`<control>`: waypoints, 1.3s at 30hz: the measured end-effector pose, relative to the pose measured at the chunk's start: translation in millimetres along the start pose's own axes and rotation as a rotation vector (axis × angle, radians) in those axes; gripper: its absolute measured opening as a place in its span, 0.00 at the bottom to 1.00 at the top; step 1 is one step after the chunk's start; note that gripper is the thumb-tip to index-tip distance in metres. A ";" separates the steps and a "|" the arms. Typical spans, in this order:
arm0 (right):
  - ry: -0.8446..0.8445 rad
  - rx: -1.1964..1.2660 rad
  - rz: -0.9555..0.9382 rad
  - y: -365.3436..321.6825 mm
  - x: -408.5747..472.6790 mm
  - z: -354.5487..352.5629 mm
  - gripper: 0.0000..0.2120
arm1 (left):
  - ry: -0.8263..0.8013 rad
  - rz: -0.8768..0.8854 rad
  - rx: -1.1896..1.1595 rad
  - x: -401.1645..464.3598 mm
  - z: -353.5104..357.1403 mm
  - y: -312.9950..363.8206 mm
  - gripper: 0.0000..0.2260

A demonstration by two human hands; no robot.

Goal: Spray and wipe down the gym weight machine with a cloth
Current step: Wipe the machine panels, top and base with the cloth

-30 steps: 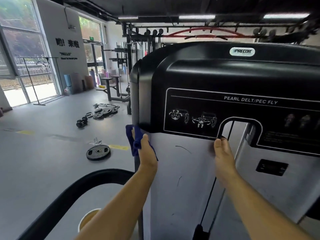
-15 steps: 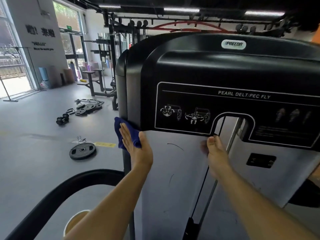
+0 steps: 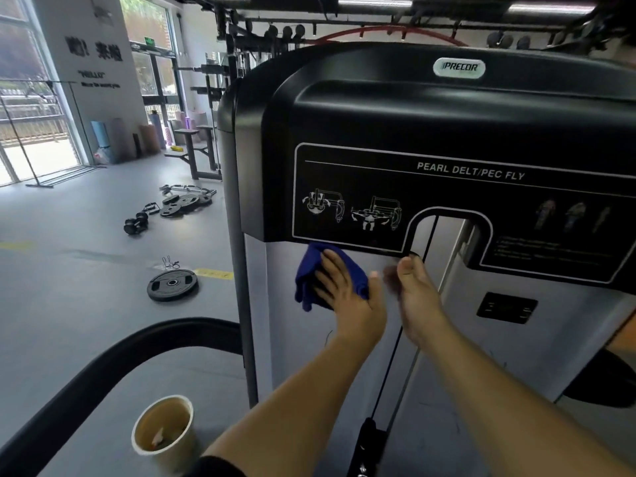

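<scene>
1. Two hands are at the machine. The left hand (image 3: 347, 294) lies flat with fingers straight, pressing the blue cloth (image 3: 318, 275) against the silver panel (image 3: 296, 339), just under the lower edge of the black shroud (image 3: 430, 118).
2. The right hand (image 3: 418, 301) rests beside it on the same panel, fingers relaxed and holding nothing; its fingertips are at the bottom of the shroud's arched cut-out, near the black cable (image 3: 390, 363).
3. The cloth is soft, light and bunched, with folds hanging loose at its left and lower edges. Judgement: it handles best under a spread palm, as now; the loose tails could trail or fold under during a stroke.
4. The silver panel is smooth, flat sheet with a dull sheen and a few dark scuff marks. Judgement: the cloth will slide readily on it.
5. The shroud is rigid, glossy black with rounded corners, printed white diagrams and a "PEARL DELT/PEC FLY" label. The seam where it overhangs the panel forms a ledge, likely needing an edgewise pass.
6. No spray bottle is visible.
7. Further out: a paper cup (image 3: 163, 430) on the grey floor, and a weight plate (image 3: 172, 285) well apart.
</scene>
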State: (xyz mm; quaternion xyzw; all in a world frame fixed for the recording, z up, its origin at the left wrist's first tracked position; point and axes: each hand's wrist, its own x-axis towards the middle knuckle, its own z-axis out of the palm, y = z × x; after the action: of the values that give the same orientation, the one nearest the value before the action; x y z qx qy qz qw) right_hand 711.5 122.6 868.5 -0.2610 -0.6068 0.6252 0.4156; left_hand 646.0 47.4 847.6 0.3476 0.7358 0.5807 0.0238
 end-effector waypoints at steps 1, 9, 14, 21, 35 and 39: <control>-0.029 0.044 0.035 -1.2 -1.4 -3.1 0.12 | -0.063 0.053 0.052 -10.0 11.5 7.4 0.36; -0.092 0.230 0.159 -10.5 7.8 -16.7 0.28 | -0.029 0.345 0.400 1.8 -7.3 -43.8 0.29; -0.111 0.344 0.197 -2.0 11.6 -23.2 0.30 | 0.165 0.282 0.446 34.2 -43.5 -59.9 0.32; -0.171 0.397 0.238 2.1 17.0 -34.5 0.34 | 0.352 0.093 0.165 25.6 13.1 -27.6 0.37; -0.163 0.397 0.282 8.7 17.0 -35.6 0.31 | 0.215 0.435 0.770 43.5 -52.3 -49.2 0.35; -0.187 0.387 0.305 8.0 17.9 -38.2 0.32 | 0.308 0.198 0.445 27.5 4.8 -17.8 0.38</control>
State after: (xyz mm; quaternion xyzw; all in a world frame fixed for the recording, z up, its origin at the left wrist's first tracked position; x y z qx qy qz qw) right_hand 732.4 159.0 859.0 -0.2063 -0.4653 0.8064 0.3011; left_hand 618.6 64.8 840.7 0.3221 0.8026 0.4503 -0.2223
